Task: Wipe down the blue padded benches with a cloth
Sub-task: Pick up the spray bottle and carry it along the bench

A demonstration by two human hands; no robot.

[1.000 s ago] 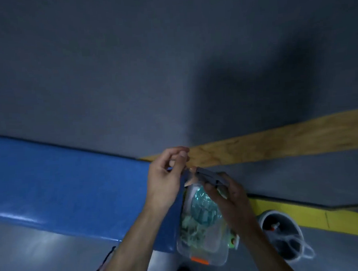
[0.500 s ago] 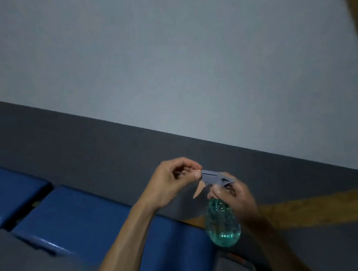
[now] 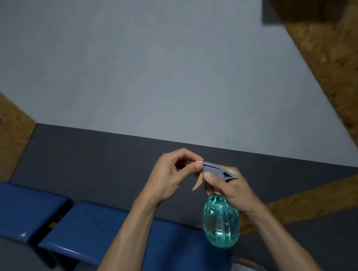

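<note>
Benches [image 3: 108, 228], blue and smooth-padded with a glossy sheen, stand end to end along the grey wall base below the hands. The right hand [image 3: 230, 186] grips the neck of a ribbed, clear teal bottle [image 3: 221, 222] under its grey spray head; the left hand [image 3: 172, 175] pinches the nozzle tip. No writing is legible. The view has tilted up since half a second ago.

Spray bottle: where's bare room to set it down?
Both bench pads look bare: the left bench and the nearer bench, split by a dark gap. It's crowded at the bottle, where the left hand and right hand meet.
</note>
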